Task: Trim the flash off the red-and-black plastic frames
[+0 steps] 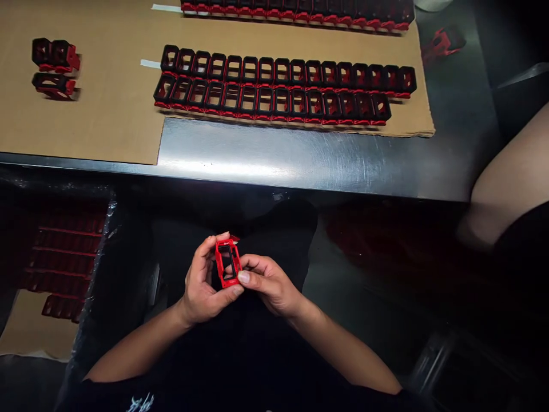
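Observation:
A small red rectangular plastic frame (227, 261) is held upright over my lap, below the table's front edge. My left hand (202, 283) grips its left side, thumb and fingers closed around it. My right hand (268, 283) pinches its lower right edge with thumb and fingertips. Both hands touch each other around the part.
A steel table (300, 157) carries a cardboard sheet (107, 109) with two long rows of black-and-red frames (278, 86), another row (295, 11) at the far edge and a few loose ones (55, 67) at left. A bin of red parts (64, 257) stands at my left. Another person's arm (510, 183) is at right.

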`<state>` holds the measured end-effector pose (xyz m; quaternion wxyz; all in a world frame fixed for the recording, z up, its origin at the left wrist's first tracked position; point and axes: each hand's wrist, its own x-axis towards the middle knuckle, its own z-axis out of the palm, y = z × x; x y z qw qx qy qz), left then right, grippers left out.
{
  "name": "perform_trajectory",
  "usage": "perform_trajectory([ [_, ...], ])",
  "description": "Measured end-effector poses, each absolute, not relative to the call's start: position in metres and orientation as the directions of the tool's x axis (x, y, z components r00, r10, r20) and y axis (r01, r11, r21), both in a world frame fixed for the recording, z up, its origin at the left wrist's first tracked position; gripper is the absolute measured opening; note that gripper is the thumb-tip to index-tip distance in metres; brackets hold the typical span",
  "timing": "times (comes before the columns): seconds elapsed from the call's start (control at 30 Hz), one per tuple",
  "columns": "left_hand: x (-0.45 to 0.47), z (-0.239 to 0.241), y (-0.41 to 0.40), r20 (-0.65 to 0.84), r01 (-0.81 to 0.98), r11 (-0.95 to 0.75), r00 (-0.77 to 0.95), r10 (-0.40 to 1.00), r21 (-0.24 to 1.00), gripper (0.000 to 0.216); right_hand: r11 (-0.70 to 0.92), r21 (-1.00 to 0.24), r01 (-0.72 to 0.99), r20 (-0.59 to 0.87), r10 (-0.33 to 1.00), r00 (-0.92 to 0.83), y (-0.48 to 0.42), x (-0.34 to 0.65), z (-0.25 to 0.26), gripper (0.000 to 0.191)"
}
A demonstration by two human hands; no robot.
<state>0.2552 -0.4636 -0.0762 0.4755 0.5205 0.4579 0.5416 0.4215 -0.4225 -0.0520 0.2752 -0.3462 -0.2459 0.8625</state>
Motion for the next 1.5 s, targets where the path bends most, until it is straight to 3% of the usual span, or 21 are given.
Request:
perform_trajectory([
  [0.23,0.256,-0.08,-0.463,0.133,-0.061,-0.133,-0.013,0.991,0.989,0.081,-0.568,-0.762,-0.311,-0.392,0.787,-0.477,-0.423,0.419,-0.045,0.022],
  [0.53,0.257,-0.081,-0.462,0.1,-0.037,-0.1,0.004,0.995,0.994,0.08,-0.607,-0.696,-0.383,-0.411,0.774,-0.481,-0.422,0.417,-0.047,0.021],
  [0.67,0.245,-0.072,-0.456,0.043,-0.091,-0.037,0.059,0.997,0.995,0.058,-0.515,-0.791,-0.332,-0.366,0.832,-0.417,-0.416,0.428,-0.051,0.016],
  [0.73,0.236,-0.06,-0.45,-0.019,-0.014,0.02,0.103,0.994,1.0,0.038,-0.472,-0.841,-0.266,-0.327,0.834,-0.444,-0.411,0.436,-0.053,0.017],
  [0.8,0.225,-0.045,-0.443,-0.141,0.176,0.108,0.187,0.972,0.978,0.026,-0.403,-0.9,-0.163,-0.279,0.824,-0.494,-0.406,0.441,-0.053,0.02],
  [0.87,0.213,-0.031,-0.439,-0.309,0.379,0.199,0.254,0.916,0.904,0.024,-0.289,-0.956,-0.042,-0.223,0.814,-0.536,-0.402,0.441,-0.052,0.022],
  [0.97,0.195,-0.02,-0.44,-0.473,0.528,0.281,0.272,0.838,0.801,0.026,-0.111,-0.988,0.109,-0.155,0.781,-0.605,-0.4,0.427,-0.054,0.017],
  [1.13,0.168,-0.013,-0.466,-0.503,0.641,0.27,0.211,0.838,0.718,0.037,0.088,-0.984,0.157,-0.067,0.63,-0.774,-0.404,0.385,-0.06,0.014],
  [1.27,0.13,-0.003,-0.498,-0.415,0.629,0.165,0.272,0.868,0.759,0.051,0.076,-0.991,0.113,-0.055,0.539,-0.84,-0.404,0.359,-0.059,0.025],
  [1.33,0.088,-0.001,-0.52,-0.438,0.642,0.284,0.09,0.894,0.712,0.047,0.019,-0.992,0.126,-0.096,0.537,-0.838,-0.4,0.356,-0.06,0.028],
  [1.37,0.062,-0.002,-0.532,-0.476,0.629,0.437,-0.119,0.871,0.643,0.045,-0.015,-0.989,0.148,-0.131,0.556,-0.821,-0.397,0.357,-0.062,0.027],
  [1.4,0.034,-0.004,-0.545,-0.52,0.568,0.636,-0.378,0.766,0.523,0.046,-0.053,-0.982,0.18,-0.177,0.586,-0.791,-0.394,0.36,-0.065,0.027],
  [1.43,0.005,-0.008,-0.558,-0.511,0.517,0.738,-0.533,0.675,0.434,0.049,-0.094,-0.971,0.221,-0.231,0.617,-0.752,-0.391,0.364,-0.069,0.028],
  [1.5,-0.049,-0.019,-0.581,-0.502,0.42,0.856,-0.694,0.516,0.3,0.044,-0.188,-0.931,0.314,-0.357,0.658,-0.663,-0.385,0.374,-0.079,0.035],
])
